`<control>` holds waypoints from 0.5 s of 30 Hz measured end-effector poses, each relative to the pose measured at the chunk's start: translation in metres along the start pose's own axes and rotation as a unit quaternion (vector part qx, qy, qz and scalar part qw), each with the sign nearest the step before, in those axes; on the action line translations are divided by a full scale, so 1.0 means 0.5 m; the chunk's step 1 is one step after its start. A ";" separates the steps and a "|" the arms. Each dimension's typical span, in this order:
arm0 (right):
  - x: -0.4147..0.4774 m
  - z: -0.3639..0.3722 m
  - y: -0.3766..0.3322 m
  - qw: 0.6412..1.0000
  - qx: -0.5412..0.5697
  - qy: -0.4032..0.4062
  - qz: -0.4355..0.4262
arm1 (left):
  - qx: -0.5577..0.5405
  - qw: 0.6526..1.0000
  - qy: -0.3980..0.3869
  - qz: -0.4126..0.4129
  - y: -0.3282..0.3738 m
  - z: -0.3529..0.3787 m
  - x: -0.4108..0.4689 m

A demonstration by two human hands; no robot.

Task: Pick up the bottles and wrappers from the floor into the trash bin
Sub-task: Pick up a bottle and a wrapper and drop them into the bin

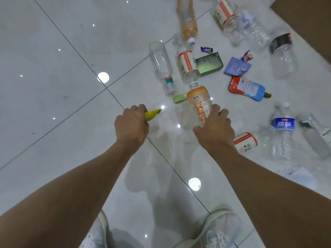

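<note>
- On the white tiled floor [53,51], litter lies scattered around an orange-label bottle [198,104], which serves here as the landmark.
- The right hand [215,129] wraps that bottle's lower body, fingers [217,111] curled around it and thumb on the near side; the bottle's neck points away from the person.
- Left of the bottle, well apart, the left hand [131,124] is closed in a fist on a yellow wrapper [152,114], whose tip sticks out toward the bottle.
- Touching the bottle's far left shoulder lies a green strip [179,98].
- Just beyond its cap lies a red-label bottle [187,64], with a clear bottle [162,67] to that one's left and a green box [209,63] to its right.
- Farther beyond lies a second orange bottle [188,18].
- Right of the landmark lie a red pouch [247,88] and, beyond it, a blue pouch [236,66]; two small candy wrappers [206,49] lie near these.
- To the near right lie a blue-label bottle [283,129] and another red-label bottle partly hidden by the right wrist.
- More clear bottles lie at the far right.
- Near the bottom edge are the person's white shoes [220,230].
- The trash bin cannot be seen.
</note>
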State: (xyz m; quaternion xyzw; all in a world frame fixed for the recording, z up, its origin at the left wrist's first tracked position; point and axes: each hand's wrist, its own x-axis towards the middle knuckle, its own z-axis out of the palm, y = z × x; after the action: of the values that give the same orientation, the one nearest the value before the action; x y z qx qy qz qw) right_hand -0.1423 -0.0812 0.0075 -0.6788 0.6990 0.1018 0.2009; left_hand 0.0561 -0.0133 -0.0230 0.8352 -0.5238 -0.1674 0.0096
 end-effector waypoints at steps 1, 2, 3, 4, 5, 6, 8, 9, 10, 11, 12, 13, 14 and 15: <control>-0.007 -0.030 -0.012 1.000 0.003 0.002 0.000 | 0.002 1.000 0.007 0.005 0.001 -0.032 0.001; -0.014 -0.062 -0.024 1.000 0.002 0.006 -0.001 | -0.002 1.000 0.013 0.004 0.003 -0.066 0.001; -0.023 -0.097 -0.037 1.000 -0.004 0.010 -0.004 | -0.010 1.000 0.016 -0.007 0.004 -0.103 0.000; -0.035 -0.133 -0.051 1.000 -0.012 0.015 -0.007 | -0.021 0.999 0.017 -0.025 0.004 -0.142 -0.003; -0.048 -0.171 -0.068 1.000 -0.017 0.021 -0.011 | -0.032 0.998 0.020 -0.043 0.002 -0.183 -0.007; -0.063 -0.211 -0.085 0.999 -0.018 0.026 -0.017 | -0.036 0.998 0.025 -0.050 0.000 -0.227 -0.012; -0.096 -0.298 -0.124 0.999 -0.013 0.036 -0.035 | -0.020 0.998 0.045 -0.027 -0.003 -0.321 -0.023; -0.111 -0.347 -0.145 0.998 -0.007 0.042 -0.043 | -0.006 0.998 0.060 -0.012 -0.003 -0.376 -0.026; -0.126 -0.396 -0.166 0.998 0.003 0.047 -0.046 | 0.007 0.997 0.073 -0.005 -0.003 -0.432 -0.029; -0.145 -0.445 -0.186 0.998 0.016 0.049 -0.046 | 0.018 0.997 0.080 -0.004 -0.004 -0.489 -0.035; -0.164 -0.493 -0.208 0.997 0.028 0.054 -0.052 | 0.025 0.996 0.090 -0.010 -0.006 -0.547 -0.042; -0.184 -0.540 -0.230 0.996 0.032 0.059 -0.062 | 0.032 0.994 0.100 -0.016 -0.010 -0.604 -0.047; -0.205 -0.589 -0.251 0.995 0.028 0.066 -0.071 | 0.040 0.993 0.109 -0.014 -0.011 -0.661 -0.052; -0.225 -0.637 -0.271 0.994 0.020 0.074 -0.079 | 0.050 0.992 0.116 -0.008 -0.010 -0.716 -0.057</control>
State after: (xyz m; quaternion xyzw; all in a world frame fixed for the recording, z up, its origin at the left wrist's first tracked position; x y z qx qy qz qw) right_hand -0.0542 -0.1192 0.3585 -0.7335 0.6578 0.0206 0.1699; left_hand 0.1531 -0.0431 0.3216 0.8524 -0.5204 -0.0432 0.0273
